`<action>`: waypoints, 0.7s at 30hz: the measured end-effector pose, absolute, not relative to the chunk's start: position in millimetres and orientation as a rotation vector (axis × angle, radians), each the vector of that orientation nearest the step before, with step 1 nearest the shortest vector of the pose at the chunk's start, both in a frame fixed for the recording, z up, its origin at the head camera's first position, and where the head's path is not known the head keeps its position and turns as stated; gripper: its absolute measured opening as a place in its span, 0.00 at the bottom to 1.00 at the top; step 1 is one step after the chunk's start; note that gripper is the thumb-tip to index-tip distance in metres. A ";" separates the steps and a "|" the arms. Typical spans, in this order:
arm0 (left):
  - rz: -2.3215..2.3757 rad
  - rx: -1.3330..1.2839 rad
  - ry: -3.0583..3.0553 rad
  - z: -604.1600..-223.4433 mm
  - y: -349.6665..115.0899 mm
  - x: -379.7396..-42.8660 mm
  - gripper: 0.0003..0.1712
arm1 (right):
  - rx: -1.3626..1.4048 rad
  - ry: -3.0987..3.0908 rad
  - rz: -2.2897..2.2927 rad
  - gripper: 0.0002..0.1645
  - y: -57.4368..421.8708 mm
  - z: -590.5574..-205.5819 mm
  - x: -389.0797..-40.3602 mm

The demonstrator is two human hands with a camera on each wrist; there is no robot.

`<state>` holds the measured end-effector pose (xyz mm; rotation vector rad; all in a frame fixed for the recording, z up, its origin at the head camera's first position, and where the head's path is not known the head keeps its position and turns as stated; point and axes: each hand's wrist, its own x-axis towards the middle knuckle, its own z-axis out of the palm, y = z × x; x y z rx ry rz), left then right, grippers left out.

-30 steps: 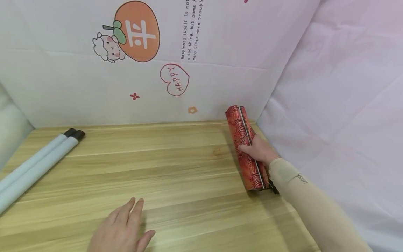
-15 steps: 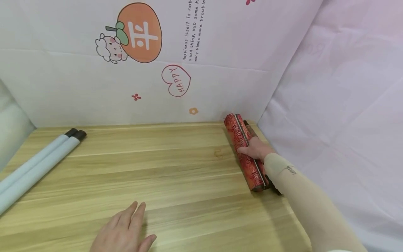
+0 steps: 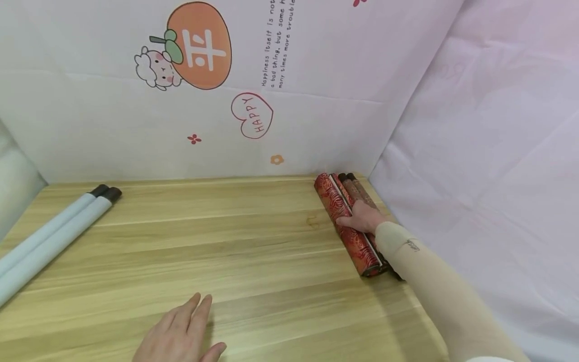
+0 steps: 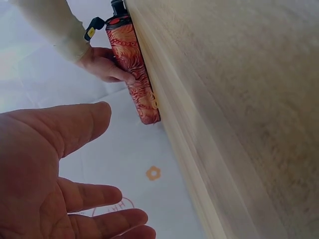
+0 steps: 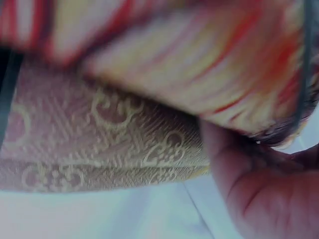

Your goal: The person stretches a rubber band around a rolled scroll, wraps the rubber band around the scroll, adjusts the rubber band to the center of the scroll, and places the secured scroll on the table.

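Observation:
A red patterned scroll (image 3: 348, 223), wound into two side-by-side rolls with a pale strip between, lies along the table's right side. My right hand (image 3: 362, 217) grips it near the middle, thumb across the top roll; the left wrist view shows that thumb over the red scroll (image 4: 130, 59). Right beside it, farther right, lies a brown scroll (image 3: 359, 188) with dark ends, partly hidden by hand and arm. Gold motifs mark the brown scroll's cloth (image 5: 99, 124) in the right wrist view. My left hand (image 3: 176, 332) is held over the front of the table, fingers extended, holding nothing.
Two pale blue-white rolls with black ends (image 3: 68, 231) lie side by side on the left of the wood-grain table (image 3: 217, 241). White printed cloth (image 3: 316, 120) rises behind, and a white cloth wall (image 3: 479, 176) stands close on the right.
My right hand has lowered the red scroll's far end and shifted it slightly left, uncovering more of the brown scroll. My left hand has drifted slightly right and toward me.

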<state>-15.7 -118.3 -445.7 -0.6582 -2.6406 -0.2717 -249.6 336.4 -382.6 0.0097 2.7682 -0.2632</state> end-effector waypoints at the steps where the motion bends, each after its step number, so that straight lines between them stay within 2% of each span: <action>1: -0.272 -0.664 -2.642 -445.3 -117.8 -15.7 0.48 | 0.002 2.778 -0.246 0.51 336.1 -381.3 -246.2; 4: -0.272 -0.672 -2.641 -444.2 -116.1 -15.7 0.48 | -0.021 2.824 -0.164 0.60 333.6 -378.5 -232.0; 10: -0.259 -0.692 -2.650 -443.3 -113.2 -15.5 0.48 | 0.024 2.873 0.107 0.63 320.0 -383.4 -188.4; 15: -0.237 -0.706 -2.664 -444.4 -111.4 -14.3 0.48 | 0.048 2.981 0.321 0.55 309.7 -397.3 -163.0; 18: -0.235 -0.700 -2.680 -445.8 -110.3 -14.1 0.48 | 0.055 3.061 0.364 0.47 307.2 -403.9 -159.9; 21: -0.232 -0.692 -2.676 -447.2 -109.1 -14.0 0.48 | 0.078 3.072 0.355 0.43 308.7 -407.3 -161.7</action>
